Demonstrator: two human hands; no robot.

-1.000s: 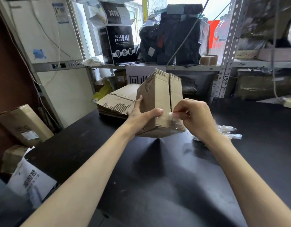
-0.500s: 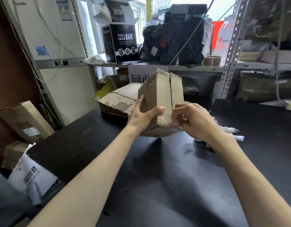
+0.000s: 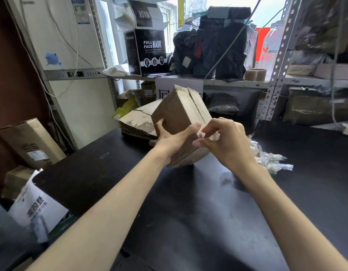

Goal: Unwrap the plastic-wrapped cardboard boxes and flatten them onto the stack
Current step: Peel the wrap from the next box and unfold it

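Observation:
A small brown cardboard box is held tilted above the black table. My left hand grips its lower left side, thumb across the front face. My right hand pinches a strip of clear plastic wrap at the box's lower right edge. Behind the box, at the table's far side, lies the stack of flattened cardboard. A heap of crumpled clear plastic lies on the table just right of my right hand.
A metal shelf behind holds a black "FULL FACE MASK" carton, dark bagged parcels and a tape roll. A long cardboard carton leans at the left. A white printed bag sits by the table's near left corner.
The box has tilted to the right in my left hand. My right hand has drawn the clear plastic away from the box's lower right edge.

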